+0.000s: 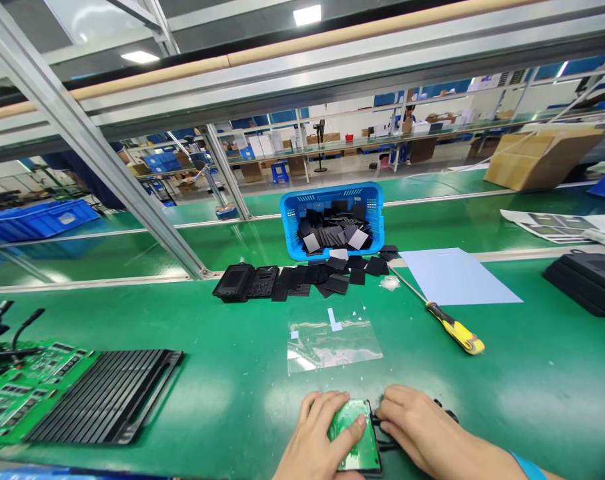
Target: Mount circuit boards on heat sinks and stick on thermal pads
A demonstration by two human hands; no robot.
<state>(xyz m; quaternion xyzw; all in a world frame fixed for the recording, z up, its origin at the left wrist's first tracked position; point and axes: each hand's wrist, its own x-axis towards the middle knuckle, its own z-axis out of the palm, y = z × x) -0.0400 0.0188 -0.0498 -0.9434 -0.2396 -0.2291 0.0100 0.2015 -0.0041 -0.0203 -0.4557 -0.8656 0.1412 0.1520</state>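
Near the front edge of the bench, my left hand [313,437] grips a green circuit board [366,448], its thumb across the board's face. A thin black casing edge [377,460] shows around the board's right side. My right hand [422,423] is closed on a black cable [389,445] at that side; its fingertips partly hide where the cable meets the casing. More black cable [451,415] pokes out beyond the right hand. Just past both hands lies a clear plastic sheet [332,350] with small pale pieces on it.
A blue basket [288,230] holds many black plates, with loose black plates [336,283] before it. Left of these lies an opened black case [235,283]. A yellow-black screwdriver [455,327] and pale sheet [457,277] lie right. Ribbed black panel [107,393] and green boards [65,363] sit left.
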